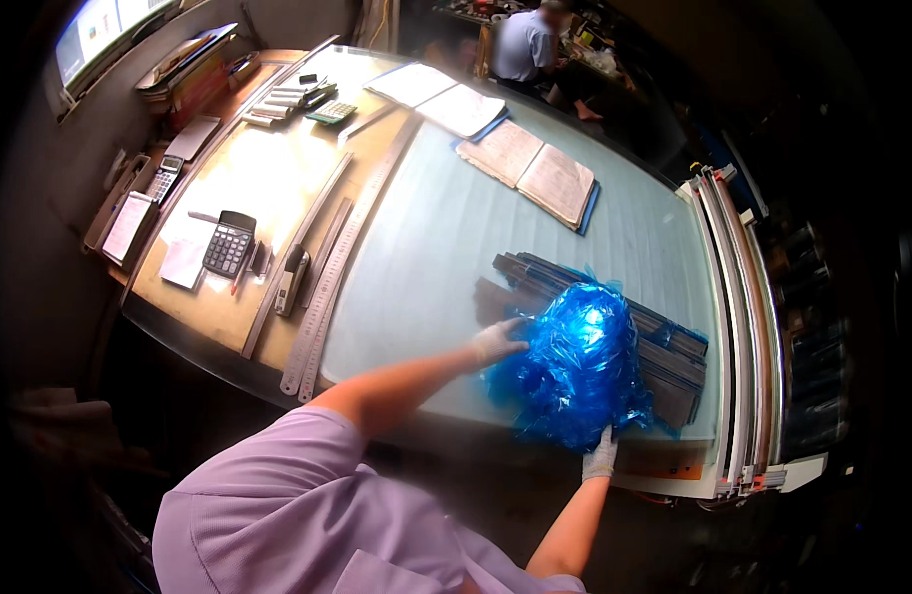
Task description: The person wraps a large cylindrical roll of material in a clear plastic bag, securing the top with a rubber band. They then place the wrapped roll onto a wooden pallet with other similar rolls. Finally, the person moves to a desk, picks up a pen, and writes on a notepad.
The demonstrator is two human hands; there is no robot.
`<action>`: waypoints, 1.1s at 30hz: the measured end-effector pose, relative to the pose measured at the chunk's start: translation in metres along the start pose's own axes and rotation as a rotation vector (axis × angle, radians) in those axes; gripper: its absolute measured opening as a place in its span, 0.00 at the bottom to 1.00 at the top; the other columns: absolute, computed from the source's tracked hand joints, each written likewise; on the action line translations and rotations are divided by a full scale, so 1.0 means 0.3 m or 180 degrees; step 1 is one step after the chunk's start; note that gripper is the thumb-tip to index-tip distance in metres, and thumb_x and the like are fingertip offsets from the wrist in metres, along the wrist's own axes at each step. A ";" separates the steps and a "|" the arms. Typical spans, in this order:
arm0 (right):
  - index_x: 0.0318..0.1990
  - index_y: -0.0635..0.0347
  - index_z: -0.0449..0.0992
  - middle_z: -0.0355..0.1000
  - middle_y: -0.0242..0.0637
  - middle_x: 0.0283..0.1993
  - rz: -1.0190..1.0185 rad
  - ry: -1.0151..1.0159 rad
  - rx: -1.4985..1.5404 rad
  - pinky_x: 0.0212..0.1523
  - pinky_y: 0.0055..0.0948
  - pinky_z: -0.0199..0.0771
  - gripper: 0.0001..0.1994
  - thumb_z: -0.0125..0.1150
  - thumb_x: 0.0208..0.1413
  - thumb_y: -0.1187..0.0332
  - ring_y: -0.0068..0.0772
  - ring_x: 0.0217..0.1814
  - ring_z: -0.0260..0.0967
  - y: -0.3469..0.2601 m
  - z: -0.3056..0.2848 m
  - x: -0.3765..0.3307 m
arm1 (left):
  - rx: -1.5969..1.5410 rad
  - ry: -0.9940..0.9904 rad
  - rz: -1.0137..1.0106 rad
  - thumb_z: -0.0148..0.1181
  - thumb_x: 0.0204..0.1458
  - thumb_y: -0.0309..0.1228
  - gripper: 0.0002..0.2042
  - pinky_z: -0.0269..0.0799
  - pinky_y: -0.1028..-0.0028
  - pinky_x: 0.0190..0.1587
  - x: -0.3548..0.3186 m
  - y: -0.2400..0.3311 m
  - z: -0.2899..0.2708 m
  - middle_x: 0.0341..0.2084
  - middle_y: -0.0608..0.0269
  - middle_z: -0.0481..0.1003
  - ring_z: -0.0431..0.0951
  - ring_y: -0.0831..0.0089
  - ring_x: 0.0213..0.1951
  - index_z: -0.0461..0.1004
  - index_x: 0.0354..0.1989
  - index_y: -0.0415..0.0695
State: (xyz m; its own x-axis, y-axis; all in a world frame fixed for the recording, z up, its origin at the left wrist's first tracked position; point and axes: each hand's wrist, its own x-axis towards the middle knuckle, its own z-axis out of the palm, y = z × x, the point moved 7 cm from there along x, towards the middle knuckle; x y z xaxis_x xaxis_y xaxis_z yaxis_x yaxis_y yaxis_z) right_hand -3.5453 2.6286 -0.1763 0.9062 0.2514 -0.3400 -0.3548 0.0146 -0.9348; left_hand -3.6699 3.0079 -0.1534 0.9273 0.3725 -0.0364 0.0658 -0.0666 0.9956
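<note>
1. Glass-topped bench (426,247) fills most of my view, pale and ribbed-looking, with a wooden strip along its left side and metal rails at its right edge.
2. Crumpled blue plastic film (580,366) sits near the right near corner of the bench, bunched into a shiny mound over a stack of dark flat strips (664,356) that poke out on its far and right sides.
3. Two open ledgers (530,168) lie at the far end, and a long steel ruler (337,267) runs down the seam between wood and glass. A black calculator (228,243) rests on the wood to the left, well apart from the work.
4. My left hand (496,342), gloved, presses against the left flank of the film with fingers spread flat; it touches rather than grips.
5. My right hand (601,457), also gloved, pinches the near lower edge of the film, fingers closed on it.
6. I judge the step in hand to be gathering or pulling the film around the strips. The next move calls for keeping the right pinch firm while the left steadies the bundle, so the strips beneath do not slide out of line.
</note>
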 end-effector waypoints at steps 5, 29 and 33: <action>0.68 0.68 0.55 0.60 0.48 0.68 -0.0612 0.1457 -0.0715 0.62 0.38 0.64 0.36 0.63 0.59 0.58 0.40 0.66 0.61 -0.259 -0.253 -0.153 | 0.2775 0.1764 -0.0293 0.66 0.50 0.42 0.21 0.71 0.60 0.51 -0.293 -0.023 -0.662 0.48 0.54 0.74 0.75 0.57 0.48 0.74 0.51 0.49; 0.50 0.67 0.75 0.61 0.54 0.66 -0.3055 -0.0726 -0.3774 0.63 0.39 0.66 0.18 0.57 0.58 0.63 0.54 0.62 0.66 -0.279 2.111 0.888 | 0.4013 0.1649 -0.0938 0.57 0.54 0.45 0.31 0.43 0.50 0.70 -0.439 -0.079 -0.939 0.68 0.48 0.56 0.52 0.44 0.69 0.62 0.67 0.51; 0.53 0.71 0.72 0.59 0.53 0.68 -0.3011 -0.0895 -0.3760 0.66 0.37 0.64 0.20 0.54 0.59 0.65 0.53 0.65 0.63 -0.194 2.333 1.045 | 0.4099 0.1565 -0.1078 0.59 0.52 0.47 0.34 0.42 0.50 0.71 -0.432 -0.111 -0.941 0.69 0.50 0.54 0.50 0.46 0.70 0.60 0.69 0.53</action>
State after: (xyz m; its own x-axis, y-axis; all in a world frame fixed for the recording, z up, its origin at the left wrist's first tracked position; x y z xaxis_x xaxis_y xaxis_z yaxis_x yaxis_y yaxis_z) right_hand -3.4017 3.3838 -0.1567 0.5680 0.7631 0.3082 0.8086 -0.4474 -0.3822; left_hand -3.8964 3.2230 -0.1575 0.5961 0.8016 0.0453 0.7874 -0.5947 0.1622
